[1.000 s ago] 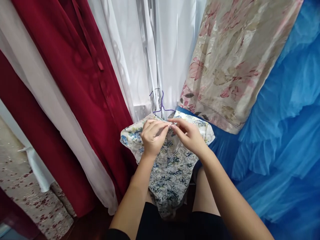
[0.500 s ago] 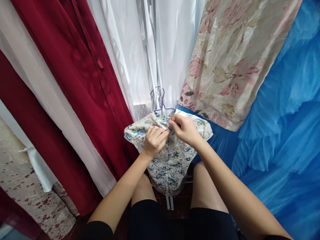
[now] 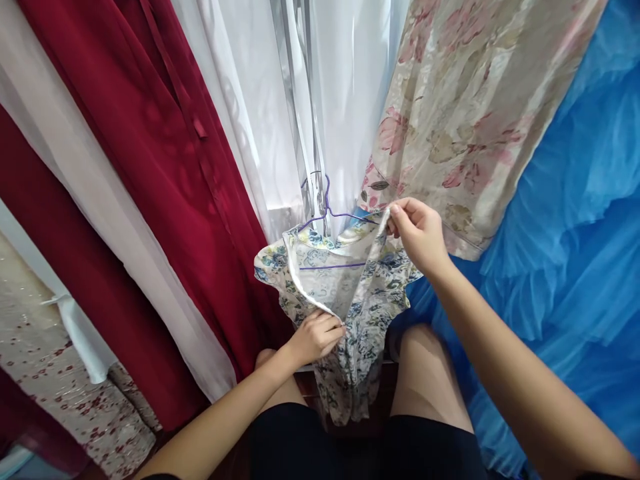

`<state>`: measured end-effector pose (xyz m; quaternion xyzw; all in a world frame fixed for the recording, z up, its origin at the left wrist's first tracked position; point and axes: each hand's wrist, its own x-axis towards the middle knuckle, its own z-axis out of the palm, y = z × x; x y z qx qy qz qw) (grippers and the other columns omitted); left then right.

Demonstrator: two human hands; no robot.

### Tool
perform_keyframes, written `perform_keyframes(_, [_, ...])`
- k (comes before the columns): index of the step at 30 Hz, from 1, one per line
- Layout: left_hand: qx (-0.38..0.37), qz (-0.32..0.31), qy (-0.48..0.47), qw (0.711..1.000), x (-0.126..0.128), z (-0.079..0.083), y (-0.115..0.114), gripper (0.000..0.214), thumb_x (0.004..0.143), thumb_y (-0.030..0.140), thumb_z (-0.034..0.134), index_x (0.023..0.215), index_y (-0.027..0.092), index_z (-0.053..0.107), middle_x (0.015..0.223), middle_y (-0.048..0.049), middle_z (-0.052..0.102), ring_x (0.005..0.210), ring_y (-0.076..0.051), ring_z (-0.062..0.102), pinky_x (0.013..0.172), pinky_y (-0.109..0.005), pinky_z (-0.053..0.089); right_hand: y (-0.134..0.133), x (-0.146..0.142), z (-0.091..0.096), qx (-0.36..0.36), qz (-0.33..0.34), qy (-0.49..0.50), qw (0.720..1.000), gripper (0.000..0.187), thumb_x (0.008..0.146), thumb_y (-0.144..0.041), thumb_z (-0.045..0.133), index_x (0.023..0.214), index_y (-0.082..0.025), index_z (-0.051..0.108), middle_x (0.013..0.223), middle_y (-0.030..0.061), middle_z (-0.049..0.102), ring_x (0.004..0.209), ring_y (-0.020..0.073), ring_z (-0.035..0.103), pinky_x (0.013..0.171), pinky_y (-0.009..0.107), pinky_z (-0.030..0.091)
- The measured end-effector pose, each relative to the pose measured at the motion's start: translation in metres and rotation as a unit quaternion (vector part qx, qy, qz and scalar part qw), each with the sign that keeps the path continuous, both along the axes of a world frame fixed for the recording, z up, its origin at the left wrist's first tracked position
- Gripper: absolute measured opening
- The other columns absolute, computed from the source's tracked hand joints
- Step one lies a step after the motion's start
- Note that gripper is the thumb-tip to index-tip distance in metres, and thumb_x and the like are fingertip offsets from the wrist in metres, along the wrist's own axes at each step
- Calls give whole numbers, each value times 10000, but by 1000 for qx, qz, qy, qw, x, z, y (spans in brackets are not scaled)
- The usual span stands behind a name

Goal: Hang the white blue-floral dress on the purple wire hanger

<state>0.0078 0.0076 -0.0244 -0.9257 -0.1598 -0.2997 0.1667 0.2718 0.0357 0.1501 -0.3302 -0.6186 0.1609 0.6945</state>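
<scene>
A small blue-and-white floral dress (image 3: 365,313) hangs on a purple wire hanger (image 3: 326,207) from a metal rack pole (image 3: 300,120). Its front lies open, showing the pale lining and the hanger's bar. My left hand (image 3: 316,337) is closed on the white-piped edge of the left flap, low down by my knees. My right hand (image 3: 419,233) pinches the top corner of the right flap and holds it up and to the right.
Dark red garments (image 3: 165,187) and sheer white fabric (image 3: 240,100) hang to the left. A beige dress with pink flowers (image 3: 460,120) and blue tulle (image 3: 565,240) hang to the right. Red-speckled pale fabric (image 3: 60,393) lies at the lower left.
Both hands were together at the dress's collar. They have parted: the left went down, the right up and right, and the front of the dress has come open.
</scene>
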Motion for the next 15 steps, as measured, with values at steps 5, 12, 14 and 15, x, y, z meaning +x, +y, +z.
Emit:
perform_keyframes(5, [-62,208,-247,945,13,49,7,497,864,399,727,1321,255,597,1392,-151,517,1308,-346,481,1086,-508,348,4,38,-21,-41,31,54,997,315,913,-509,648,814,-212,620,610,-28,549,561,139,510,584,272,423])
perform_keyframes(12, [-144,302,-479,811,-6,102,80,683,794,175,681,1441,240,473,1568,-154,389,1463,-364,329,1182,-543,254,27,83,-31,-148,66,233,959,147,884,-204,622,738,-190,618,586,-23,523,550,127,450,605,273,366])
perform_keyframes(14, [-241,220,-546,772,-19,97,91,397,809,147,631,1200,204,660,1326,-128,623,1316,-325,508,1153,-466,326,31,96,-40,-188,84,265,942,207,899,-168,525,704,-202,584,532,-30,465,488,132,413,582,284,372])
perform_keyframes(15, [-284,179,-578,744,-25,93,95,253,818,152,616,1051,187,708,1167,-110,691,1217,-303,576,1125,-426,367,32,100,-46,-208,98,278,933,234,895,-148,487,684,-209,566,507,-32,438,461,136,400,580,292,386])
